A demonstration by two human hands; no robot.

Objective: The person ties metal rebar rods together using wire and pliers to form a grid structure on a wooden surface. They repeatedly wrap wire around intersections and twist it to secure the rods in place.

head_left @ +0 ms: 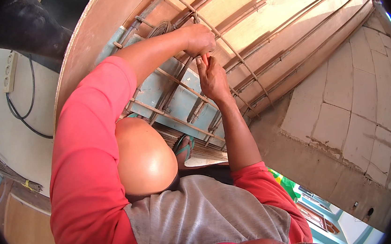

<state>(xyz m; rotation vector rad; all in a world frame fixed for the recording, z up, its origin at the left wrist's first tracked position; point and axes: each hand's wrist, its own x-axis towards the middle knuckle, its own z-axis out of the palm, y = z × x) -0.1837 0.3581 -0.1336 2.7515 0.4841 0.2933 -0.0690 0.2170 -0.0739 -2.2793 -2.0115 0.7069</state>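
My right hand [213,80] is closed round a red-handled tool [206,60], whose working end is hidden by my left hand. Just above it, my left hand [199,40] is curled at a crossing of the steel bars, its fingers closed; what they hold is hidden. A coil of thin tie wire [163,28] shows beside my left wrist. Under both hands runs a grid of rusty reinforcing bars [172,79], with thin wire ties at several crossings. Light blue boards [184,103] lie beneath the bars.
A curved plywood panel [76,53] rises on the left, and long bars [285,24] run along a curved wooden surface toward the upper right. A block wall [339,103] stands at right. A power strip [10,71] with a black cable lies far left. My sandalled foot [185,147] is below the grid.
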